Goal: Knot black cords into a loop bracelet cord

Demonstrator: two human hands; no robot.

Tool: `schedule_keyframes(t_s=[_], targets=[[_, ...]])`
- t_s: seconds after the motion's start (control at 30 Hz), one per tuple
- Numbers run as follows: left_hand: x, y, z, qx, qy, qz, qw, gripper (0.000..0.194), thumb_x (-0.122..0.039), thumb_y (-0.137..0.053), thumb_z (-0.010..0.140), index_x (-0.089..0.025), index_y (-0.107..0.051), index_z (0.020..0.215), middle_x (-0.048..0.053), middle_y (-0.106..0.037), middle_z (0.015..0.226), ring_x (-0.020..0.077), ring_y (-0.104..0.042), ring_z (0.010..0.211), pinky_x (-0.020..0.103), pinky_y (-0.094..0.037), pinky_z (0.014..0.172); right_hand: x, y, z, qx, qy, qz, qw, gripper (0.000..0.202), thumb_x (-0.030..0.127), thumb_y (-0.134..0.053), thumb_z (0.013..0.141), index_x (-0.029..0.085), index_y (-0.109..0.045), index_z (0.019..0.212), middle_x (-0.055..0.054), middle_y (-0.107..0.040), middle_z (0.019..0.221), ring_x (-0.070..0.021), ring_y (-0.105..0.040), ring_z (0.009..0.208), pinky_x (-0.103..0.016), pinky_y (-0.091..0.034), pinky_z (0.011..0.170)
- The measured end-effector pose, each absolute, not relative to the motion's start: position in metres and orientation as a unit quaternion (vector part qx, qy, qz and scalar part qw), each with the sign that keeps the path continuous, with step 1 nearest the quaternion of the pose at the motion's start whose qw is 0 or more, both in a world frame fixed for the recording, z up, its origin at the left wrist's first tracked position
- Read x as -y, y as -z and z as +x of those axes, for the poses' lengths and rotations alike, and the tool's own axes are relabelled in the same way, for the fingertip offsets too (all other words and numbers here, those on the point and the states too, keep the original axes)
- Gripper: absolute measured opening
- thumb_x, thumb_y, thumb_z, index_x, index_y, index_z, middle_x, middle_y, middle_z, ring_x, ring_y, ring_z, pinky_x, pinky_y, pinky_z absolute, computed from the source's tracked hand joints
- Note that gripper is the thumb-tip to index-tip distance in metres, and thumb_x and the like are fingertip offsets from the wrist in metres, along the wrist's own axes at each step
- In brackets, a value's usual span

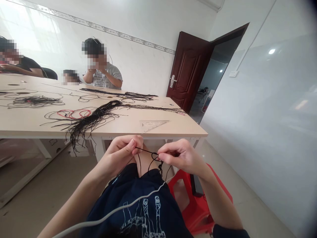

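Hands work below the bench (158, 130) edge, open air around. Left hand (123, 150) and right hand (179, 155) each pinch the black cord (146, 151). Cord runs left-right, ends hanging down.

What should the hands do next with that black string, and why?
Probably pull gently apart: the left hand and right hand each pinch the black cord, and a small loose loop sits by the right fingertips, so a light tug would likely snug it.

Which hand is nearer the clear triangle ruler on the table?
Right. The right hand is just below the triangle ruler, slightly to its right; the left hand is lower left of it, somewhat farther.
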State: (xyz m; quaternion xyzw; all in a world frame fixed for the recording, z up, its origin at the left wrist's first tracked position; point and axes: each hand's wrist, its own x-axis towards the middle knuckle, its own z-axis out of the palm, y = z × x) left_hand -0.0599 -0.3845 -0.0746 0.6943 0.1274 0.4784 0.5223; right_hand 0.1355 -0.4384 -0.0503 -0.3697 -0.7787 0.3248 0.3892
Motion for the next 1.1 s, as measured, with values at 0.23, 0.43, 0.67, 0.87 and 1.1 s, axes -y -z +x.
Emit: schedule_keyframes(t_s=[0.23,0.43,0.67,0.87,1.1], targets=[[0.389,0.067,-0.049,-0.116,-0.465,0.643,0.598,0.048,-0.048,-0.055,0.078,-0.018,-0.031,0.048,-0.003,-0.025,0.050,0.0108,-0.028,0.048,0.026,-0.027,0.044,0.437,0.053,0.134,0.774,-0.342,-0.347,0.406,0.011,0.020,-0.058,0.077,0.014,-0.064,0.071,0.005,-0.044,0.049,-0.0041,-0.031,0.043,-0.018,-0.028,0.039],[0.392,0.064,-0.047,-0.129,-0.449,0.601,0.649,0.048,-0.048,-0.059,0.075,-0.019,-0.030,0.049,-0.003,-0.022,0.052,0.0105,-0.024,0.049,0.026,-0.026,0.043,0.438,0.054,0.132,0.772,-0.317,-0.357,0.420,0.011,0.020,-0.059,0.074,0.014,-0.063,0.066,0.006,-0.041,0.047,-0.0046,-0.031,0.042,-0.019,-0.027,0.039],[0.389,0.061,-0.053,-0.109,-0.516,0.552,0.645,0.045,-0.036,-0.055,0.080,-0.018,-0.025,0.052,-0.004,-0.017,0.055,0.0094,-0.019,0.049,0.024,-0.024,0.042,0.438,0.056,0.135,0.778,-0.327,-0.353,0.404,0.011,0.017,-0.057,0.075,0.014,-0.061,0.066,0.005,-0.044,0.048,-0.0044,-0.032,0.042,-0.018,-0.027,0.038],[0.395,0.063,-0.057,-0.124,-0.493,0.635,0.582,0.041,-0.041,-0.051,0.082,-0.019,-0.037,0.051,-0.002,-0.026,0.053,0.0111,-0.030,0.049,0.026,-0.029,0.044,0.439,0.056,0.134,0.781,-0.344,-0.347,0.388,0.017,0.027,-0.057,0.081,0.013,-0.063,0.075,0.004,-0.048,0.051,-0.0049,-0.033,0.044,-0.018,-0.029,0.040],[0.399,0.064,-0.072,-0.182,-0.482,0.765,0.386,0.031,-0.051,-0.051,0.080,-0.022,-0.052,0.092,-0.003,-0.042,0.057,0.0110,-0.036,0.050,0.024,-0.030,0.044,0.441,0.057,0.135,0.769,-0.336,-0.365,0.404,0.018,0.029,-0.055,0.083,0.014,-0.062,0.076,0.003,-0.048,0.055,-0.0047,-0.032,0.044,-0.018,-0.027,0.039]])
